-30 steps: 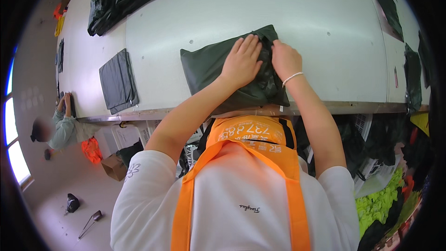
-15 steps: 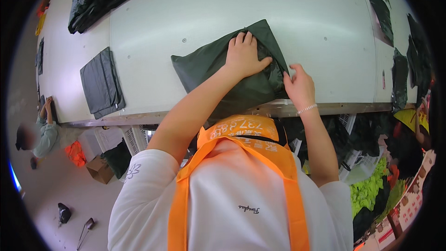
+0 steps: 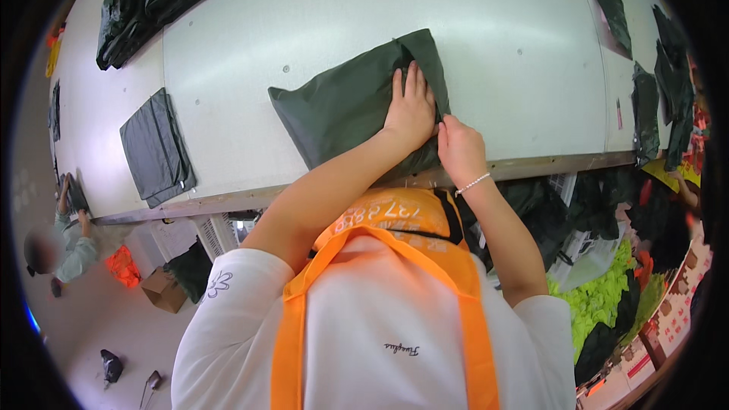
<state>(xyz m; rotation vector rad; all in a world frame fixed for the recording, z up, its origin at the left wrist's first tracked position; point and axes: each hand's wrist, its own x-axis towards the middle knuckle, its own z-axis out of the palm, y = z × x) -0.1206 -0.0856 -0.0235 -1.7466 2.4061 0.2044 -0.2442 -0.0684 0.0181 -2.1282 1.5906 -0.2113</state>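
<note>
A dark green piece of smooth, coated-looking fabric (image 3: 342, 102), folded into a rough rectangle, lies on the white table (image 3: 250, 106) in front of me, at its near edge. Pressed flat on its right part is my left hand (image 3: 412, 115), fingers stretched out and pointing away from me. At the right edge of the cloth my right hand (image 3: 462, 150) is closed, thumb and fingers pinching the border. The fingertips of both hands are close together. The cloth's near side is partly hidden behind my left forearm.
A flat folded dark green bundle (image 3: 157, 148) lies to the left. Larger dark piles (image 3: 171, 0) sit at the far left, and dark pieces (image 3: 645, 110) along the right. Below the table are white crates (image 3: 215, 231) and bright yellow-green cloth (image 3: 596, 281). Another person (image 3: 72, 239) works at far left.
My left hand has moved slightly right and nearer, its fingers closer together. My right hand has gone from loosely open beside the cloth to pinching its right edge. The whole view has shifted a little.
</note>
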